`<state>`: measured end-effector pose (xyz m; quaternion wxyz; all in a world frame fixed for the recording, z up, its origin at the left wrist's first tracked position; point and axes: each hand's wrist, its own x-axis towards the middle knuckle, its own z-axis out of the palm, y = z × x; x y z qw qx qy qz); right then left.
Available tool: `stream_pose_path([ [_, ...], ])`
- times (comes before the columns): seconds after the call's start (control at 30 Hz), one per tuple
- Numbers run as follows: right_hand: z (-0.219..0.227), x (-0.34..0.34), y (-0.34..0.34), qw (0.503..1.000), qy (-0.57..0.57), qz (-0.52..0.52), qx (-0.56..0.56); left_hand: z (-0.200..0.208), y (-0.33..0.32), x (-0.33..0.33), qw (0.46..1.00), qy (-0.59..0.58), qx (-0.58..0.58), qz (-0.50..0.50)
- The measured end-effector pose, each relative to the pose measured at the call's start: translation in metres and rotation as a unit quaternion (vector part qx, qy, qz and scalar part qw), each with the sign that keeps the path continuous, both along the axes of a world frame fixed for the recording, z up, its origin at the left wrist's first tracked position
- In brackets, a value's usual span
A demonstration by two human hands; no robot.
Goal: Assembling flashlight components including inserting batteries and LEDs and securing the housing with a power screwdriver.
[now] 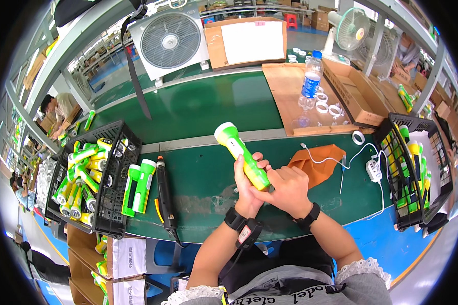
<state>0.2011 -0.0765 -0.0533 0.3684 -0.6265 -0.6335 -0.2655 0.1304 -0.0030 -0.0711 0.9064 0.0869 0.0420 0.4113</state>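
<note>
A green and white flashlight point(235, 146) is held up over the bench, tilted, its white head pointing away and to the left. My left hand point(246, 192) wraps around its lower body from beneath. Closed about the tail end is my right hand point(291, 184), its thumb pressed near the yellow-green base. Two more flashlights point(144, 186) stand side by side on the bench to the left. Beside them lies a black electric screwdriver point(164, 195) with its cord running toward me. An orange cloth point(320, 165) and a thin screwdriver point(343, 174) lie right of my hands.
A black crate point(118, 198) full of flashlights stands at left, another crate point(401, 219) at right. A white power strip point(374, 171) trails its cable across the right side. Farther back are a water bottle point(311, 81), white rings point(322, 107) and an open carton point(359, 96).
</note>
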Motion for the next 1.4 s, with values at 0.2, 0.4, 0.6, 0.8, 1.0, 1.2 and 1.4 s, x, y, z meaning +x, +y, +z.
stream_pose_path([
  [0.2, 0.003, 0.005, 0.003, 0.998, -0.012, 0.023, -0.059, -0.009, 0.016, 0.002, 0.994, 0.101, 0.042, 0.024],
  [0.4, 0.004, 0.023, -0.041, 0.921, 0.196, 0.205, -0.265, -0.001, -0.034, -0.082, 0.903, 0.0, 0.389, 0.185],
  [0.6, -0.074, 0.067, -0.115, 0.884, 0.373, 0.155, -0.236, -0.118, -0.144, -0.286, 0.587, 0.627, 0.38, 0.342],
  [0.8, -0.055, 0.028, -0.111, 0.907, 0.267, 0.115, -0.306, -0.369, -0.305, -0.388, 0.468, 0.837, -0.274, 0.073],
  [1.0, -0.052, 0.026, -0.112, 0.931, 0.224, 0.075, -0.278, -0.451, -0.314, -0.373, 0.411, 0.869, -0.217, -0.171],
  [1.2, -0.101, 0.074, -0.094, 0.903, 0.278, 0.095, -0.314, -0.545, -0.393, -0.387, 0.452, 0.834, -0.301, -0.097],
  [1.4, -0.067, 0.044, -0.112, 0.919, 0.248, 0.029, -0.305, -0.404, -0.265, -0.369, 0.26, 0.95, 0.002, 0.176],
])
